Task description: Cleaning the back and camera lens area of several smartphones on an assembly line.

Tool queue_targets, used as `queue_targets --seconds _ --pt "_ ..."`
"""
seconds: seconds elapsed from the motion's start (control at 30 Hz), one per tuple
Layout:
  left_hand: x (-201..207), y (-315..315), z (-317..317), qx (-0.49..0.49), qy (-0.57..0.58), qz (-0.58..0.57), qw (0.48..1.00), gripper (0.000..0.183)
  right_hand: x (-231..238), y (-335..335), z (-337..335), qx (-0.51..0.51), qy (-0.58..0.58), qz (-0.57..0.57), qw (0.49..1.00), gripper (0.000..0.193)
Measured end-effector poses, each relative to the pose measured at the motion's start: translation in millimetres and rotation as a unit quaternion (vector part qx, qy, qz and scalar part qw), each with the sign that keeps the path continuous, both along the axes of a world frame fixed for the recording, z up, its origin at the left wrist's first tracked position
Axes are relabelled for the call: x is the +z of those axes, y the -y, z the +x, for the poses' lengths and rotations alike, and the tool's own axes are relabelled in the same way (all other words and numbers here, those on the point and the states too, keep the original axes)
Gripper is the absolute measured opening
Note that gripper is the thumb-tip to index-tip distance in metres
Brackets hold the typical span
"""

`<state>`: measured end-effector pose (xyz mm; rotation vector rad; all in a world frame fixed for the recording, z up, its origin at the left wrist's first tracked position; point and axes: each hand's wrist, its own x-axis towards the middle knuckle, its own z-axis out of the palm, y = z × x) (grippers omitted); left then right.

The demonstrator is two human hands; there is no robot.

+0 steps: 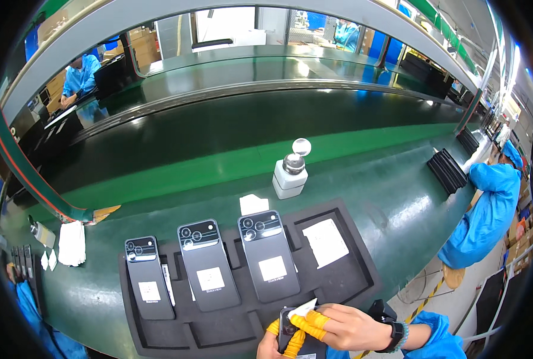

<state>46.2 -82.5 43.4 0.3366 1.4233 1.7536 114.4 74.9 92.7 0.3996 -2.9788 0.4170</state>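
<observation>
Near the lower edge, my left hand (269, 346), with yellow ribbed finger cots, grips a dark smartphone (285, 328) by its side. My right hand (353, 328), also in yellow finger cots, pinches a folded white wipe (303, 307) against the phone's camera end. The lower part of this phone is cut off by the frame. Just beyond my hands lies a black foam tray (362, 272). Three grey smartphones rest in it, backs up: a left one (156, 272), a middle one (218, 251) and a right one (271, 245). Each bears a white label.
A white paper (326, 242) lies in the tray's right slot. Behind the tray stand a white pump bottle (289, 178) and a white slip (254, 204). Folded white cloths (72, 244) lie left. A person in blue (488, 209) sits at right beside a black rack (446, 170).
</observation>
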Motion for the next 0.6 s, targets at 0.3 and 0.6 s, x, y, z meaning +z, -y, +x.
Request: queue_targets --seconds 0.3,0.6 --pt "3 0 0 0.005 0.0 0.02 1.0 0.039 2 3 1 -0.018 -0.018 -0.037 0.999 0.026" --pt "6 -1 3 0.022 -0.021 0.008 1.0 0.039 7 7 -2 -0.042 -0.028 -0.063 0.997 0.035"
